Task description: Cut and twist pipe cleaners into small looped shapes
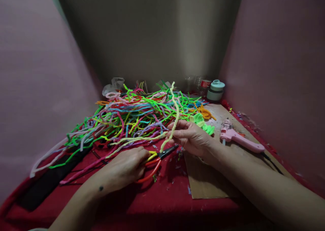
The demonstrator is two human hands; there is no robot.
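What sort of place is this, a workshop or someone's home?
Probably a small craft corner, home or not I cannot tell. A heap of coloured pipe cleaners covers the red cloth, a pink glue gun lies on cardboard, and the left hand holds scissors.

The left hand curls over the finger loops of the scissors, so only slivers of orange and yellow handle and the dark blades show past its knuckles. The right hand pinches the pale yellow pipe cleaner, and its fingers hide the pinched stretch. Both forearms run off the bottom edge. The right forearm covers part of the cardboard sheet. Far beyond the right hand, the clear things are too dim to identify. Left of the left hand, the dark flat strip cannot be made out.
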